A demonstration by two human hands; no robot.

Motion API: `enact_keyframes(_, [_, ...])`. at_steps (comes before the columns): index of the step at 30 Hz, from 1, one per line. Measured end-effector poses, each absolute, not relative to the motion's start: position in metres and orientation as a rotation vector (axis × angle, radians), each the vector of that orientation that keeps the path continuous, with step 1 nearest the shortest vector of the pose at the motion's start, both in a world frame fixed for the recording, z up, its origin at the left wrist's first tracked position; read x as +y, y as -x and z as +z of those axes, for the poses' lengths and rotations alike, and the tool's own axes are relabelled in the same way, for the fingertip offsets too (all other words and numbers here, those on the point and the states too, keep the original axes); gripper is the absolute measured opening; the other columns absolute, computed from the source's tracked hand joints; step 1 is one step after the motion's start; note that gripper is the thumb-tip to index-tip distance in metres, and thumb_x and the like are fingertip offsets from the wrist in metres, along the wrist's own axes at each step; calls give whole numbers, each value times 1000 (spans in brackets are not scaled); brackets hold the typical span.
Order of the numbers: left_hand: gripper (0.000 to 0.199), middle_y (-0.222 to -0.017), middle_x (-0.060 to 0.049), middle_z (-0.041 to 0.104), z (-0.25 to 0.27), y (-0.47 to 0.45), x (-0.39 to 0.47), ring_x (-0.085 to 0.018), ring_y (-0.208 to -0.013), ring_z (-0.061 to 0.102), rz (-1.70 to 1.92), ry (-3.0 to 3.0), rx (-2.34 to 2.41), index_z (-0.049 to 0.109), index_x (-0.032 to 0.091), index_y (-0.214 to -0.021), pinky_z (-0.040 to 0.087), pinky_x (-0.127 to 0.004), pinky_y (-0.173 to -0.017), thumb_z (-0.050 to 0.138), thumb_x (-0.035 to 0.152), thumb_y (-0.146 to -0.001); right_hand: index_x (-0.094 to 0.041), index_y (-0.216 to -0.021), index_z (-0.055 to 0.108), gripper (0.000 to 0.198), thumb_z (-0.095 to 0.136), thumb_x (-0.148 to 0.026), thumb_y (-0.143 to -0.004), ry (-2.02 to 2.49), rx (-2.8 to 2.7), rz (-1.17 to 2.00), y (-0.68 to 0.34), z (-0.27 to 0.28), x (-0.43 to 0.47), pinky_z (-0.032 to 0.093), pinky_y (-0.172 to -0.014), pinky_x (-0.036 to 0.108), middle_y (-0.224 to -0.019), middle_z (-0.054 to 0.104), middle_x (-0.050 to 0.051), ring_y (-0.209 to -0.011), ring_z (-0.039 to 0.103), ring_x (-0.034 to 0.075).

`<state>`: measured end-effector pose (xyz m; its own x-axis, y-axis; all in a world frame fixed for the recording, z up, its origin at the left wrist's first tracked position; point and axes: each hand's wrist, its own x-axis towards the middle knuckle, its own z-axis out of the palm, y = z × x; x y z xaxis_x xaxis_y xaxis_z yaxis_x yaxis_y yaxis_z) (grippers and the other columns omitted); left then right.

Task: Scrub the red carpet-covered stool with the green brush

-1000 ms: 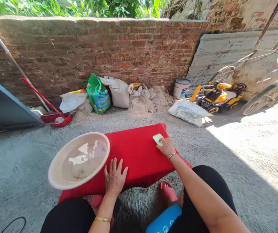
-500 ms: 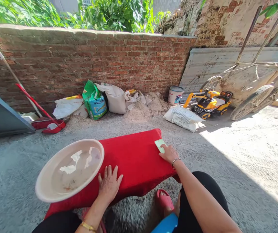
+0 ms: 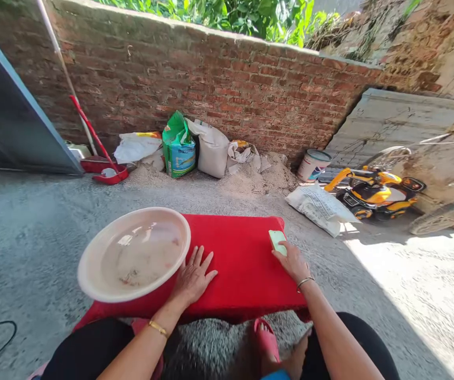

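Note:
A red cloth [image 3: 238,264] covers a low table or bench in front of my knees. On its left part stands a wide, pale pink basin [image 3: 88,269] of water, with small reddish-brown bits at the bottom. My left hand [image 3: 193,277] lies flat on the cloth against the basin's right side, fingers spread and holding nothing. At the right end of the cloth, my right hand [image 3: 293,261] is closed on a pale green phone [image 3: 276,240], which lies along the surface. The fingers under the palm are partly hidden.
Beyond the bench, a green sack [image 3: 180,150] and a beige sack [image 3: 213,150] stand by a brick wall [image 3: 211,74]. A red dustpan [image 3: 112,177] is at left. A white bag [image 3: 322,206], a bucket [image 3: 313,164] and a yellow toy digger [image 3: 381,195] are at right.
The view has tilted and swung left, so the bench and background appear farther right. Both hands keep much the same places on the cloth; the right still holds the phone.

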<state>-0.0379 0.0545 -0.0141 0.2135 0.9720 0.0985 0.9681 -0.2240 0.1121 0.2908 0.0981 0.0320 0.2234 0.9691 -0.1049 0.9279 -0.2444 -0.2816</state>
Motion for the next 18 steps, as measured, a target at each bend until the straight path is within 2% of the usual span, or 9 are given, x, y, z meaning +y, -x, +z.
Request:
enact_keyframes(6, [54, -153, -10, 33, -18, 39, 53, -27, -142, 26, 320, -2396, 1941, 44, 29, -141, 22, -51, -114, 51, 47, -90, -29, -127, 53, 42, 52, -49, -90, 2064, -2007, 385, -184, 32, 138, 44, -75, 28, -109, 52, 8, -94, 59, 21])
enact_keyframes(11, [54, -153, -10, 32, -19, 38, 54, -28, -142, 26, 309, -2372, 1939, 44, 30, -140, 24, -52, -113, 51, 47, -89, -32, -127, 54, 45, 56, -51, -87, 1876, -2216, 361, -110, 26, 166, 44, -78, 30, -111, 50, 8, -97, 57, 21])
enact_keyframes(14, [54, -153, -11, 31, -19, 37, 54, -28, -142, 26, 320, -2362, 1930, 44, 30, -140, 24, -52, -113, 50, 48, -90, -32, -128, 54, 45, 55, -50, -87, 1921, -2221, 365, -115, 23, 181, 44, -81, 32, -113, 50, 8, -100, 57, 22])
enact_keyframes(18, [55, -154, -12, 31, -20, 37, 54, -29, -143, 24, 338, -2356, 1925, 44, 29, -140, 24, -52, -112, 50, 48, -89, -34, -129, 54, 45, 54, -50, -87, 2171, -1974, 373, -177, 21, 196, 44, -85, 34, -116, 51, 8, -105, 56, 24])
